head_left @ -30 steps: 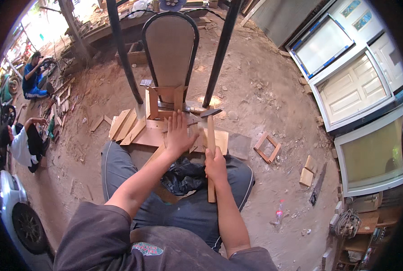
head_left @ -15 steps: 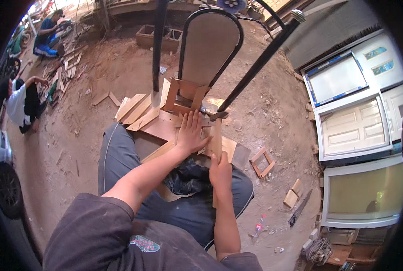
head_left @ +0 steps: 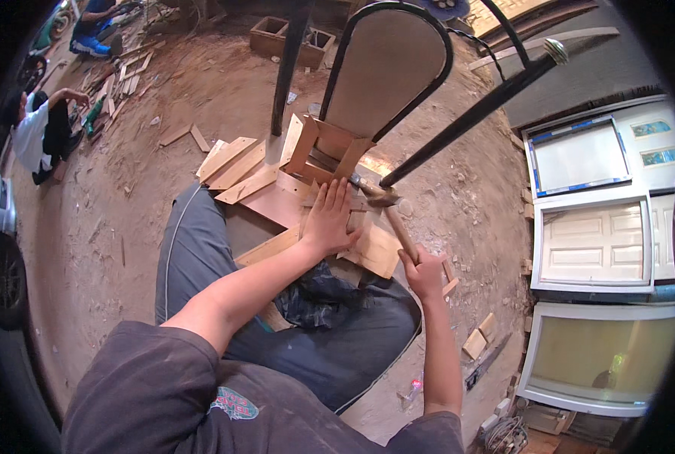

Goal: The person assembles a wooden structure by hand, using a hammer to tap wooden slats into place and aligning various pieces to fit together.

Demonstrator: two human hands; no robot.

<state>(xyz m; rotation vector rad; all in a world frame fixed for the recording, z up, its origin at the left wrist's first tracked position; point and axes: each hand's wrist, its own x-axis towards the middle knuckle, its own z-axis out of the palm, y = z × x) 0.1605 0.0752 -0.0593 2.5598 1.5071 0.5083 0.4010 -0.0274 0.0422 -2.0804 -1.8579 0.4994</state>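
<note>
My left hand [head_left: 328, 224] lies flat with fingers stretched out, pressing on thin wooden pieces on the work in front of my lap. My right hand [head_left: 423, 271] is wrapped round the handle of a hammer [head_left: 402, 236]. The hammer's head is just right of my left fingertips, beside the wood. Right beyond my left fingers stands a small reddish-brown wooden frame [head_left: 304, 144], leaning near the chair back. Several pale wood slats [head_left: 235, 163] are piled left of it. A light wooden board [head_left: 377, 248] lies between my hands. Any nail is too small to make out.
A black metal chair with a padded back [head_left: 390, 60] stands ahead, its legs slanting down on both sides. White framed doors [head_left: 596, 244] lean at the right. Offcuts [head_left: 475, 344], a saw [head_left: 488, 362] and a bottle [head_left: 411, 393] lie on the dirt. Two people sit at far left.
My right hand has swung out to the right with the hammer, whose handle now slants instead of standing straight. My left hand stays on the wood. The whole view has shifted slightly.
</note>
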